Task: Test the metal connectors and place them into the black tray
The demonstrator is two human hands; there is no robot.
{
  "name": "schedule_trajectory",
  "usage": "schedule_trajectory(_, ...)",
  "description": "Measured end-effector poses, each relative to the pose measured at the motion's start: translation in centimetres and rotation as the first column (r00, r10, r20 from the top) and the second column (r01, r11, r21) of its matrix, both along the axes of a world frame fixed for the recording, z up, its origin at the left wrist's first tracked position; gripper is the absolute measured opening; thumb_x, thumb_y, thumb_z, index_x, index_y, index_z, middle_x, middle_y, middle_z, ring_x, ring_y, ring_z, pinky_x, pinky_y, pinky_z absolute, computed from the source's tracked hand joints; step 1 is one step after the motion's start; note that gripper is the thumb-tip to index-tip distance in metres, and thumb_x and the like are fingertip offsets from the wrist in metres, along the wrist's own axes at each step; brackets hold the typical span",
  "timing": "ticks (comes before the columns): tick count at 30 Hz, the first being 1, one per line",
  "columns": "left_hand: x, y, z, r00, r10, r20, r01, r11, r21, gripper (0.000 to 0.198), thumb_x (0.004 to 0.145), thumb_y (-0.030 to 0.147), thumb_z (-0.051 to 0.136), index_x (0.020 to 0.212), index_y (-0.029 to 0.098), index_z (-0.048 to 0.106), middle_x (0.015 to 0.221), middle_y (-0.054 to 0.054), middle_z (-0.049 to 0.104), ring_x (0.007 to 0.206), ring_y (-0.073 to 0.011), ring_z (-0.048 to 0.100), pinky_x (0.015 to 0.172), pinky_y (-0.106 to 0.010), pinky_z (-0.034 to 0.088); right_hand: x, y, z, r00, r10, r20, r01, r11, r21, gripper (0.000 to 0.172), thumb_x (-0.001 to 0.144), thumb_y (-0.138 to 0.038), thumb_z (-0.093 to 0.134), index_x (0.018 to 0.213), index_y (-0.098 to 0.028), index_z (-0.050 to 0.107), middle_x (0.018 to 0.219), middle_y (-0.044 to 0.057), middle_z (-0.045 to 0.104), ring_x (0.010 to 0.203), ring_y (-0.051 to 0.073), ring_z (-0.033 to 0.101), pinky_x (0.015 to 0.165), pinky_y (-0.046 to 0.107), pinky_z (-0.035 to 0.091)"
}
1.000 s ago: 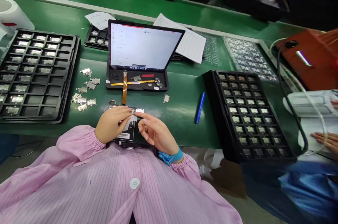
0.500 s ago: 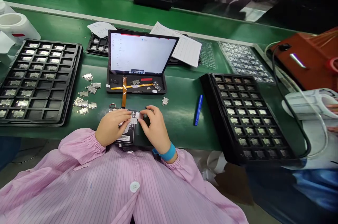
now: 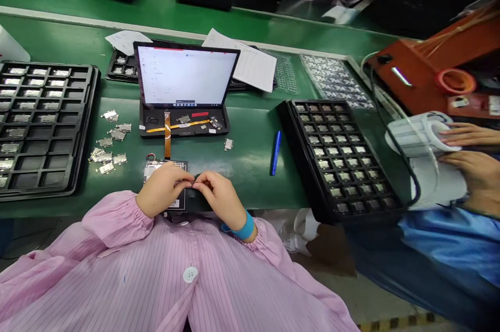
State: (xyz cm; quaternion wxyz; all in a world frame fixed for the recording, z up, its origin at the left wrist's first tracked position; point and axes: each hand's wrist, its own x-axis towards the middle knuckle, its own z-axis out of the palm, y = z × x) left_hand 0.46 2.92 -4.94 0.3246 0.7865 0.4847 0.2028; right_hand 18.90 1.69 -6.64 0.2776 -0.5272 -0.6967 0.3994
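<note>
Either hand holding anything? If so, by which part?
Can't tell. The left hand and right hand have their fingertips close together over the black panel, hiding whatever may be pinched there.

Your right hand (image 3: 221, 197) has bare table (image 3: 252, 181) up to the pen (image 3: 275, 153) — beyond it, a tall tray (image 3: 302, 168) blocks you.

The pink striped smock (image 3: 156, 280) has seemingly elasticated cuffs (image 3: 145, 214).
</note>
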Motion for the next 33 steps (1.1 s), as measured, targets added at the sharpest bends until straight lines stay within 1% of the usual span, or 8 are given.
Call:
schedule_trajectory(3,-0.4,0.0,0.4,0.999,-0.004,-0.048,0.005,1.0,0.01,0.018,0.088,0.012,0.059,0.085,0.023,0.074,0.083,-0.001,0.073,0.084,-0.0214,0.059,0.077,-0.036,0.047,1.1,0.1,0.2,1.0,0.013,0.012,-0.013,1.0,0.02,0.014,0.087,-0.019,0.059,0.073,-0.022,0.059,0.074,0.001,0.064,0.073,0.017,0.058,0.07,0.031,0.044)
schedule_trajectory(7,-0.1,1.0,0.2,0.989,0.14,-0.037,-0.133,0.979,0.157,0.015,0.089,0.017,0.06,0.09,0.022,0.074,0.087,-0.002,0.074,0.085,-0.0218,0.059,0.077,-0.037,0.048,3.5,0.5,0.7,0.952,-0.285,-0.114,0.288,0.957,0.012,0.013,0.089,-0.026,0.057,0.077,-0.022,0.058,0.072,0.0,0.063,0.065,0.015,0.056,0.063,0.03,0.044)
schedule_trajectory(9,0.8,1.5,-0.4,0.996,0.087,-0.031,-0.077,0.967,0.244,0.019,0.092,0.017,0.056,0.092,0.021,0.074,0.093,-0.003,0.075,0.086,-0.0212,0.06,0.079,-0.037,0.049,4.0,0.7,1.1,0.887,-0.388,-0.249,0.382,0.921,-0.074,0.015,0.09,-0.033,0.058,0.081,-0.022,0.057,0.074,0.001,0.065,0.061,0.014,0.056,0.058,0.028,0.045)
schedule_trajectory(14,2.3,1.0,-0.8,0.976,-0.073,-0.207,0.137,0.939,0.316,0.028,0.093,0.013,0.052,0.117,0.013,0.065,0.121,-0.01,0.066,0.1,-0.0261,0.057,0.087,-0.042,0.05,1.8,0.0,1.5,0.762,-0.389,-0.517,0.233,0.911,-0.341,0.026,0.083,-0.045,0.067,0.083,-0.022,0.057,0.09,0.004,0.07,0.08,0.017,0.068,0.065,0.028,0.055)
schedule_trajectory(18,-1.2,0.1,1.2,0.966,0.158,-0.206,-0.081,0.937,0.34,0.031,0.093,0.019,0.054,0.123,0.014,0.06,0.119,-0.011,0.065,0.103,-0.0269,0.055,0.089,-0.043,0.049,0.9,0.3,0.6,0.723,-0.342,-0.6,-0.072,0.827,-0.557,0.03,0.079,-0.046,0.072,0.078,-0.021,0.057,0.11,0.007,0.07,0.104,0.022,0.068,0.08,0.035,0.059)
schedule_trajectory(24,-9.4,-1.4,2.6,0.721,0.569,-0.396,-0.491,0.822,0.288,0.016,0.09,0.024,0.056,0.104,0.019,0.062,0.101,-0.009,0.065,0.094,-0.0278,0.062,0.076,-0.039,0.05,3.6,3.4,-1.6,0.734,-0.404,-0.546,0.233,0.905,-0.357,0.023,0.083,-0.041,0.071,0.08,-0.022,0.059,0.124,0.007,0.065,0.117,0.022,0.061,0.093,0.038,0.055)
schedule_trajectory(27,-11.7,-2.1,2.0,0.607,0.613,-0.505,-0.607,0.768,0.202,0.017,0.089,0.025,0.058,0.104,0.017,0.059,0.104,-0.01,0.062,0.092,-0.0278,0.063,0.069,-0.037,0.049,3.7,3.5,-1.7,0.798,-0.343,-0.495,0.238,0.935,-0.264,0.021,0.084,-0.041,0.069,0.08,-0.022,0.06,0.122,0.007,0.065,0.112,0.022,0.063,0.089,0.037,0.056)
schedule_trajectory(33,-11.8,-2.9,1.3,0.701,0.59,-0.402,-0.587,0.797,0.146,0.013,0.085,0.029,0.065,0.091,0.02,0.058,0.102,-0.005,0.062,0.091,-0.0243,0.063,0.072,-0.034,0.048,1.3,1.1,0.1,0.859,-0.256,-0.443,0.172,0.96,-0.221,0.016,0.086,-0.038,0.068,0.083,-0.023,0.063,0.109,0.006,0.069,0.097,0.019,0.066,0.081,0.034,0.056)
